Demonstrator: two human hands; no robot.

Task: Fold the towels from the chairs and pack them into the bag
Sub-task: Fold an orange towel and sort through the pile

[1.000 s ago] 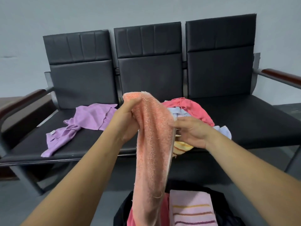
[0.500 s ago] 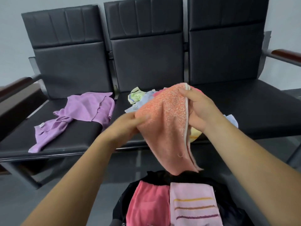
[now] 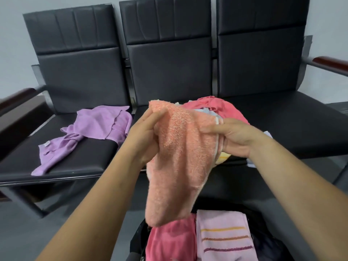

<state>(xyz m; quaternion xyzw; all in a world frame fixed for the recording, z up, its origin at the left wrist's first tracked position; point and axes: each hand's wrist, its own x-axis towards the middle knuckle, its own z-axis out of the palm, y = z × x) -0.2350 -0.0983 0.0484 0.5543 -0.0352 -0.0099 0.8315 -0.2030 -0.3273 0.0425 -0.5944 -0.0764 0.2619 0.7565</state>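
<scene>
Fingers (image 3: 211, 129) on towel (image 3: 180, 159); bag (image 3: 136, 241) of towels (image 3: 222, 240)

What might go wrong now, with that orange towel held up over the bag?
1. The left hand and right hand grip only the upper part of the orange towel. Its lower part hangs bunched, so the fold may come out crooked.
2. Its low end hangs close over the pink towel in the bag and could rumple it.
3. With the striped towel beside it, space may run short for the purple towel.
</scene>
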